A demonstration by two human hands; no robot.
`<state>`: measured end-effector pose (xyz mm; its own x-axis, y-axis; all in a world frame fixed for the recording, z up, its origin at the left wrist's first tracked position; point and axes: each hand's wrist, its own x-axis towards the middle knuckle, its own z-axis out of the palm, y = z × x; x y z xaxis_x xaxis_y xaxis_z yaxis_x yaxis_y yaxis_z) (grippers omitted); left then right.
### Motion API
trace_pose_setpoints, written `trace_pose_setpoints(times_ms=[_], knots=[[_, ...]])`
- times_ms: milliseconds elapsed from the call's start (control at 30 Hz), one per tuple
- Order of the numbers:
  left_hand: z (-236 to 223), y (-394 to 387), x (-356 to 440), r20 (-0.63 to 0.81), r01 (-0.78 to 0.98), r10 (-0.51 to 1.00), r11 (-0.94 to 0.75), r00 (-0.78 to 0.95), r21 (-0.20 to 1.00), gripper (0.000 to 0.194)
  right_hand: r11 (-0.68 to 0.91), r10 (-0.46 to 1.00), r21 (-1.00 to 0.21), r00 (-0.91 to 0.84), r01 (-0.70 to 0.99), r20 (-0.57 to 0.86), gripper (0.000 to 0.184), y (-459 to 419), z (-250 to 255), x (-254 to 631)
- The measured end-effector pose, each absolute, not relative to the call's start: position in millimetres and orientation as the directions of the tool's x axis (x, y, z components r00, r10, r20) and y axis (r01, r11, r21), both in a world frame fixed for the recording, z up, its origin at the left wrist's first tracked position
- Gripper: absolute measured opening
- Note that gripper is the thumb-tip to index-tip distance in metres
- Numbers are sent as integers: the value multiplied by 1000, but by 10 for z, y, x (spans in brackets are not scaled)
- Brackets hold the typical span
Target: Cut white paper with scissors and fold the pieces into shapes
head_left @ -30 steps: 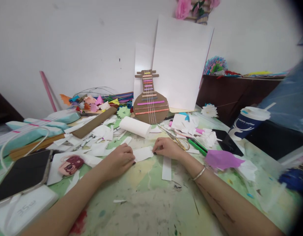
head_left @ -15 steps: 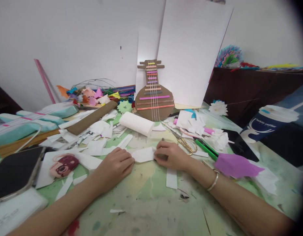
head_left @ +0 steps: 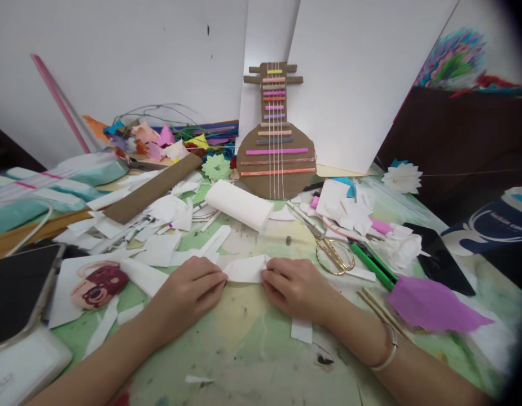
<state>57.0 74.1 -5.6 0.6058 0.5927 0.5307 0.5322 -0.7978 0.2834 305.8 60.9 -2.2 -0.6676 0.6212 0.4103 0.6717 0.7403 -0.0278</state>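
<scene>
A small piece of white paper (head_left: 245, 269) lies between my two hands, low over the green-stained tabletop. Its left end is pinched by my left hand (head_left: 199, 282), whose fingers are curled closed. My right hand (head_left: 292, 286) grips the right end, fingers bent and pressed together. Behind the paper rests a roll of white paper (head_left: 238, 205). A narrow white strip (head_left: 302, 330) sticks out from below my right wrist. Both thumbs are mostly hidden.
A cardboard lute (head_left: 276, 160) with coloured strips leans at the back. Gold-handled scissors (head_left: 334, 256), a green cutter (head_left: 373, 265) and a purple paper piece (head_left: 434, 299) lie to the right. Paper scraps (head_left: 159, 248) and a dark-screened device (head_left: 21, 296) are on the left. A cup (head_left: 493, 223) stands far right.
My right hand has closed more firmly around the paper's right end, its fingers lower now. My left hand keeps its hold. The view has shifted closer and slightly downward.
</scene>
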Motion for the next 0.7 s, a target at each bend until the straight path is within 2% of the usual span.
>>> trace_pose_setpoints(times_ms=[200,300,400,567,700], knots=[[-61,736,619,487,556,677,-734,552,391,15,688,674,-81,-594,721,439,26,610,-72,3051],[-83,716,636,463,582,689,-723,558,373,15,645,703,-86,-545,759,458,27,604,-102,3041],[-90,710,641,455,591,694,-717,558,369,15,623,705,-66,-523,779,479,19,605,-121,3024],[-82,719,627,450,566,691,-723,566,397,15,668,648,-23,-567,743,509,15,624,-121,3035],[-88,711,595,490,530,634,-772,598,351,16,716,607,-37,-595,697,527,16,635,-107,3089]])
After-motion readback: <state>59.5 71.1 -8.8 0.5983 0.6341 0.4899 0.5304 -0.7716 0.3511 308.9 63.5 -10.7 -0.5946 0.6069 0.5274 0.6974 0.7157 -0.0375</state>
